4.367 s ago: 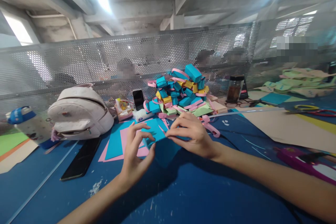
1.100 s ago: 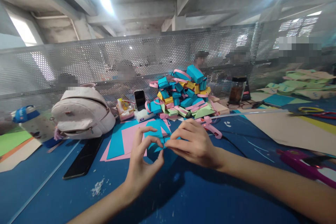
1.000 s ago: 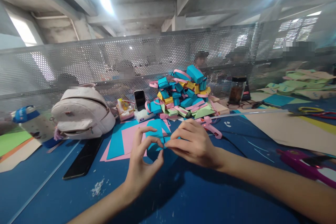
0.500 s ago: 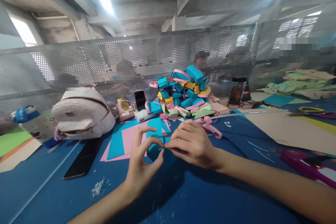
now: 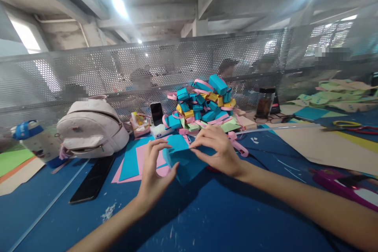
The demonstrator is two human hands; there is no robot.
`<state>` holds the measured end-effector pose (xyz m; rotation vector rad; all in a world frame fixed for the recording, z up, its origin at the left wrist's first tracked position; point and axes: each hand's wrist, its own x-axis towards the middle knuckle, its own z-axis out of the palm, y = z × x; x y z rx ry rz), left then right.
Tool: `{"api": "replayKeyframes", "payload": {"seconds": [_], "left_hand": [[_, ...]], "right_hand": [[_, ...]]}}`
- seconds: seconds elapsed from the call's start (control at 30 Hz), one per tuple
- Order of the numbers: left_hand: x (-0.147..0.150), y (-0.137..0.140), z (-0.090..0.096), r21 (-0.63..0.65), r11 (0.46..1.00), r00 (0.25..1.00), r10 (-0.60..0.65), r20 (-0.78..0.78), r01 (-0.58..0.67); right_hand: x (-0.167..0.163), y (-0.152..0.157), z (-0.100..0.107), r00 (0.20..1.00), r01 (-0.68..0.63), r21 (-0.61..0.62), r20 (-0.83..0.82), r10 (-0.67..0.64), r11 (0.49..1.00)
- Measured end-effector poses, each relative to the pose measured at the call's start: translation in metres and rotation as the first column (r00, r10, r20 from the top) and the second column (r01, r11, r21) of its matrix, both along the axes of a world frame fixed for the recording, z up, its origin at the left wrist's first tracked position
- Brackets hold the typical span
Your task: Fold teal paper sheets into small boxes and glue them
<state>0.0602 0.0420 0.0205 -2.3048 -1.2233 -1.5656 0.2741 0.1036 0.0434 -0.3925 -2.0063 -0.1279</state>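
Observation:
A folded sheet of blue paper (image 5: 189, 165) stands tilted between my hands, with a crease near its top. My right hand (image 5: 220, 151) pinches its upper edge between thumb and fingertips. At the sheet's left side, my left hand (image 5: 153, 171) is curved in a C shape, thumb well apart from the fingers; its fingertips are close to the paper, and whether they touch it I cannot tell. Beneath and behind lie flat pink sheets (image 5: 141, 157) and blue ones. A pink hot glue gun (image 5: 238, 144) rests just beyond my right hand.
Farther back rises a pile of folded paper pieces (image 5: 203, 106) against a perforated metal screen (image 5: 177, 59). On the left are a white backpack (image 5: 91, 130), a black phone (image 5: 93, 181) and a bottle (image 5: 38, 141). Rightward lie a magenta device (image 5: 342, 185), scissors (image 5: 348, 126) and a jar (image 5: 264, 102).
The blue paper has opened out into a wider, tilted sheet. My right hand has moved slightly up, and my left thumb has drawn away from the fingers.

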Motion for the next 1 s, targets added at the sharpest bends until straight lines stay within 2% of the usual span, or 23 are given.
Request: {"api": "replayKeyframes", "payload": {"seconds": [0.17, 0.47, 1.0], "left_hand": [[-0.007, 0.006, 0.005, 0.017, 1.000, 1.000, -0.015, -0.013, 0.015], [-0.011, 0.005, 0.014, 0.038, 0.998, 0.998, 0.044, -0.039, -0.042], [-0.013, 0.003, 0.015, 0.110, 0.992, 0.990, 0.068, -0.120, -0.055]], "right_hand": [[0.002, 0.004, 0.001, 1.000, 0.018, -0.012, -0.007, -0.018, 1.000], [0.001, 0.003, 0.000, 1.000, -0.003, 0.006, 0.011, 0.003, 1.000], [0.002, 0.002, -0.001, 1.000, -0.001, 0.033, 0.021, 0.000, 0.999]]}}
